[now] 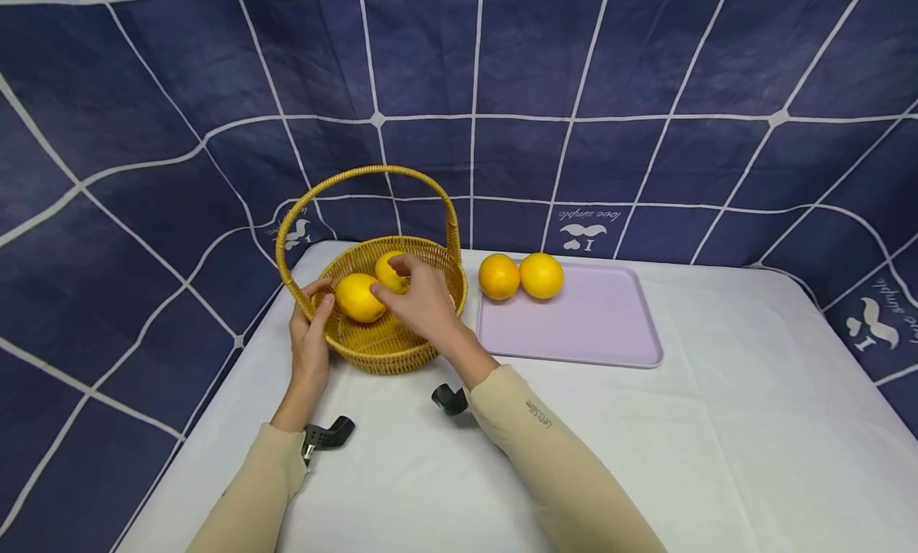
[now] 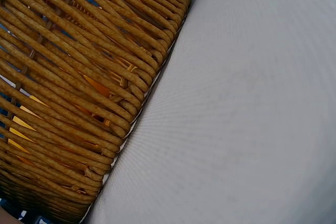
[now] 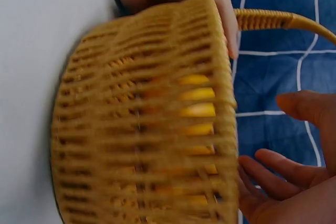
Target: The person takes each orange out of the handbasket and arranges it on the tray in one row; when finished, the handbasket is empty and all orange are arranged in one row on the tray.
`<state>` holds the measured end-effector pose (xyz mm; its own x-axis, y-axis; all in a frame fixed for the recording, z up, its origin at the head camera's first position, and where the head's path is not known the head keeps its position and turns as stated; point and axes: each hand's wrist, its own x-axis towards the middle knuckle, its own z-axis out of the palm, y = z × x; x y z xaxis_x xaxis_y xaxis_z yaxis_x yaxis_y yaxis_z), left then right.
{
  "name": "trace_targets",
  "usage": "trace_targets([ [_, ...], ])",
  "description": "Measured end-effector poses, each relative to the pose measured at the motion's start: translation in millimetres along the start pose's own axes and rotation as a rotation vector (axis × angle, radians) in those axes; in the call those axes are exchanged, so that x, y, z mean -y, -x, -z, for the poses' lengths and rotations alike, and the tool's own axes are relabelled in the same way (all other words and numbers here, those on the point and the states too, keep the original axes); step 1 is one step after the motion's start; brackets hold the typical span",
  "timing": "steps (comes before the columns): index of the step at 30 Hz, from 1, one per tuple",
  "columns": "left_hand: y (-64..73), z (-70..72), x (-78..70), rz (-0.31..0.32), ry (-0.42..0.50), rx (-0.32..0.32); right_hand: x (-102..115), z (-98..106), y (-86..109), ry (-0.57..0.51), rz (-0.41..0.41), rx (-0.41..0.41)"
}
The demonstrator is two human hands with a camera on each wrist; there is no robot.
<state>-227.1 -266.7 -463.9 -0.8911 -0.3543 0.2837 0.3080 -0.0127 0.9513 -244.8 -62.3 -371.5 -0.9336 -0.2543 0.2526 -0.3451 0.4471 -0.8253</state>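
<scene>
White table (image 1: 717,449), basket (image 1: 390,363) upright, handle (image 1: 383,170) arching sideways — fruit (image 1: 358,300) inside (two)

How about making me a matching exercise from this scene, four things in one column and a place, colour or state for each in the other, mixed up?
Column one:
1. wicker basket
2. left hand
3. tray
4. right hand

Column two:
A. pale purple
B. over the basket's inside, holding nothing
C. golden brown, with a tall arched handle
D. gripping the basket's rim

Right pairs: 1-C, 2-D, 3-A, 4-B
</scene>
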Motion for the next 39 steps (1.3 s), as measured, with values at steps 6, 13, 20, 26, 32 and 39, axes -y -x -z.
trace_targets([
  [6,-3.2,-2.6,-1.2,-0.005,-0.003,0.005,2,-14,-9.9,-0.023,-0.041,0.055],
  [13,-4.0,-2.5,-3.4,0.002,0.005,0.009,0,-28,-15.6,0.015,-0.08,0.084],
  [20,-3.5,-4.3,-4.1,0.006,0.013,0.011,6,-34,-17.0,0.064,-0.09,0.115],
  [26,-2.5,-5.6,-3.4,-0.01,0.027,0.005,6,-43,-15.7,0.125,-0.114,0.172],
  [32,1.0,-5.0,-2.2,0.006,0.017,0.01,4,-49,-14.2,0.178,-0.121,0.163],
  [39,3.0,-1.6,-2.4,0.02,0.011,-0.004,5,-52,-11.7,0.172,-0.153,0.241],
])
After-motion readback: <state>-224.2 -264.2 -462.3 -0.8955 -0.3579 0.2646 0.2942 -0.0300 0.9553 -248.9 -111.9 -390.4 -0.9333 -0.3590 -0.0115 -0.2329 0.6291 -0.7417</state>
